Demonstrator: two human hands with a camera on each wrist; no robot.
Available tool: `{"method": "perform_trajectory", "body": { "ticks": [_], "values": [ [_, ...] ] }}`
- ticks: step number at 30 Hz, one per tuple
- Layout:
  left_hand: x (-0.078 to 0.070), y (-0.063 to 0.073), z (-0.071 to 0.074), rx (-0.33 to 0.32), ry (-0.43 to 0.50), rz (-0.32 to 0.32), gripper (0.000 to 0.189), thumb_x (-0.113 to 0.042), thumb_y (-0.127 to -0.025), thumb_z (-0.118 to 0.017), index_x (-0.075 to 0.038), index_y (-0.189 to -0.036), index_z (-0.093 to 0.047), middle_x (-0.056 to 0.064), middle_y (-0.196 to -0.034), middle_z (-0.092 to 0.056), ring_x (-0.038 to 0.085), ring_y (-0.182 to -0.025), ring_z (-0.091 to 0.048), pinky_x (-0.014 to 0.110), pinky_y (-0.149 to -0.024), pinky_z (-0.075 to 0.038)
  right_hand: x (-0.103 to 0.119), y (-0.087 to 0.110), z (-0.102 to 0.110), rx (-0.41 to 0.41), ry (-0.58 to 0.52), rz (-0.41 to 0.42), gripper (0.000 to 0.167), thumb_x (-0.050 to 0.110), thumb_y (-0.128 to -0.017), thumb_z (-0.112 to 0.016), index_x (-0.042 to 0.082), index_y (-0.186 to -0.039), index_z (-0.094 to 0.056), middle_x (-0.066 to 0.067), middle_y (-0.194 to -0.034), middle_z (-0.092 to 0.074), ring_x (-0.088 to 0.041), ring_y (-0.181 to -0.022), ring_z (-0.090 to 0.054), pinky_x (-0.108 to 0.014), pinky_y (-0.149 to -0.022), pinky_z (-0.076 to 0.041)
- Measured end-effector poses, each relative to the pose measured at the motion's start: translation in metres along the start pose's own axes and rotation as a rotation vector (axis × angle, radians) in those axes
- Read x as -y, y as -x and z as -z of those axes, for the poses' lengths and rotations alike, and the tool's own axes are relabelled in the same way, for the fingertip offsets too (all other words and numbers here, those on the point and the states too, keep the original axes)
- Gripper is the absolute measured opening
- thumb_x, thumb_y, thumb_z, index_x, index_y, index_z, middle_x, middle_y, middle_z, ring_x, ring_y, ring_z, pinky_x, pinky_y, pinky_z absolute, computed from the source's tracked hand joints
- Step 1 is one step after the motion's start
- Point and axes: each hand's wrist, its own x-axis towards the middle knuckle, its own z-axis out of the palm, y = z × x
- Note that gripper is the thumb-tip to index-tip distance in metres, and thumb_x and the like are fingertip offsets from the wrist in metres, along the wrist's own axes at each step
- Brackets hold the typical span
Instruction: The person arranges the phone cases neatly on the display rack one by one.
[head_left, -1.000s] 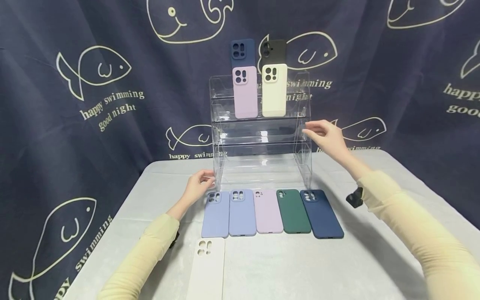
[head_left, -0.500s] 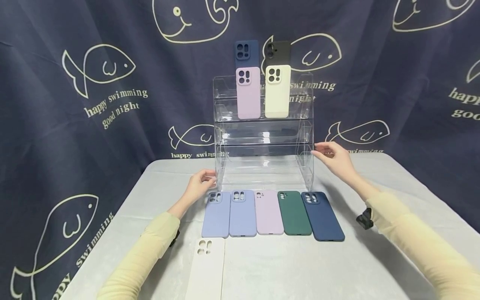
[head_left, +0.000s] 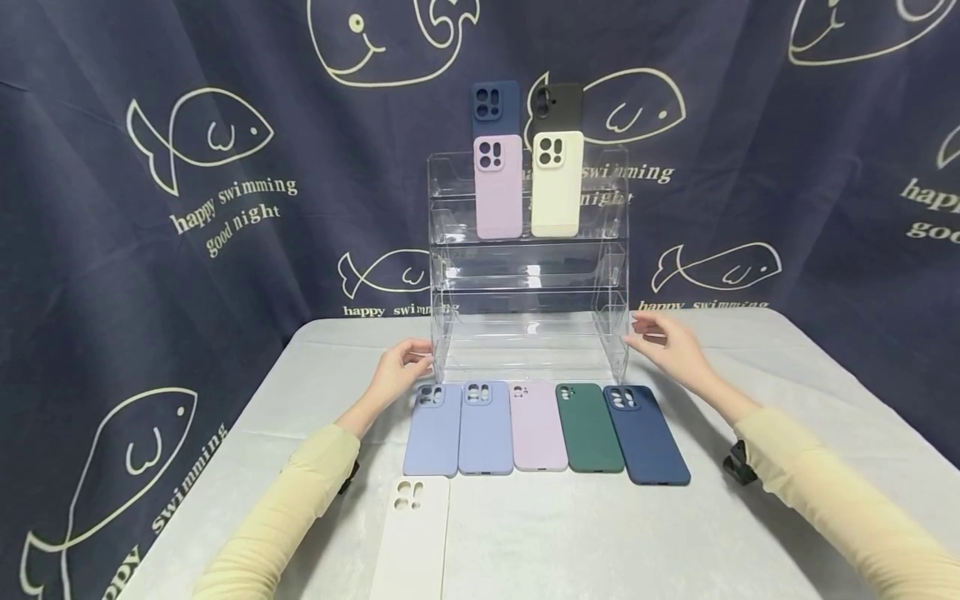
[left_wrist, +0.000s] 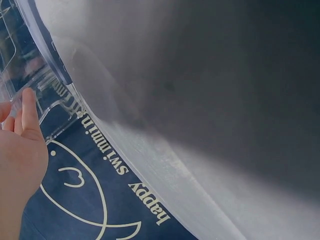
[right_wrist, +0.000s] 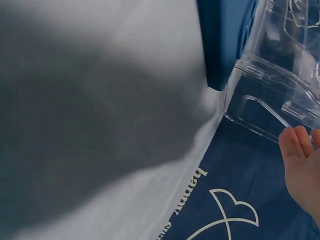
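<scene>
A clear acrylic tiered display stand point(head_left: 528, 327) stands on the table. My left hand point(head_left: 393, 369) is at its lower left side; in the left wrist view the left hand point(left_wrist: 22, 150) has fairly straight fingers against the clear side. On the opposite side is my right hand point(head_left: 671, 346), its fingertips at the lower right edge. The right wrist view has the right hand point(right_wrist: 305, 165) with extended fingers by the clear panel; whether they press it I cannot tell. On the upper tiers stand a purple phone case point(head_left: 498, 192), a cream phone case point(head_left: 557, 187), a navy phone case point(head_left: 506, 108) and a black phone case point(head_left: 566, 108).
Before the stand lie two light-blue phone cases, left point(head_left: 432, 433) and right point(head_left: 486, 433), a pink-purple case point(head_left: 538, 429), a green case point(head_left: 590, 429) and a dark-blue case point(head_left: 648, 437). A white case point(head_left: 411, 546) lies nearer. A patterned curtain point(head_left: 225, 333) hangs behind the table point(head_left: 570, 542).
My right hand has moved down along the stand's right side, from about the middle tier to near the base. My left hand keeps its place. The head view has shifted slightly.
</scene>
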Motion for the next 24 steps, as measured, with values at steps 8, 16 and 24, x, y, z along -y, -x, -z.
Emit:
{"method": "perform_trajectory", "body": {
  "ticks": [8,16,24],
  "values": [
    [-0.003,0.000,0.000,0.004,-0.010,0.007,0.031,0.003,-0.089,-0.057,0.014,-0.118,-0.052,0.033,-0.118,-0.056,0.045,-0.101,-0.060,0.034,-0.083,-0.058,-0.012,0.006,-0.010,-0.055,0.024,0.069,0.038,0.007,-0.084,-0.069,-0.008,-0.117,-0.057,-0.024,-0.106,-0.064,-0.034,-0.094,-0.061,-0.025,-0.086,-0.053],
    [-0.004,0.003,-0.003,0.000,-0.019,-0.013,0.030,0.005,-0.089,-0.057,0.016,-0.116,-0.052,0.034,-0.117,-0.056,0.045,-0.100,-0.060,0.035,-0.082,-0.058,-0.014,0.011,-0.015,-0.060,0.002,0.034,0.039,0.009,-0.084,-0.069,-0.007,-0.117,-0.057,-0.025,-0.109,-0.063,-0.038,-0.099,-0.061,-0.028,-0.089,-0.052],
    [0.010,-0.006,-0.002,-0.008,-0.031,0.005,0.030,0.004,-0.089,-0.057,0.014,-0.117,-0.053,0.032,-0.117,-0.057,0.044,-0.099,-0.061,0.032,-0.080,-0.059,-0.016,0.009,-0.021,-0.013,-0.049,-0.055,0.043,0.016,-0.089,-0.064,-0.007,-0.124,-0.054,-0.028,-0.115,-0.061,-0.039,-0.103,-0.060,-0.012,-0.088,-0.050]
  ]
}}
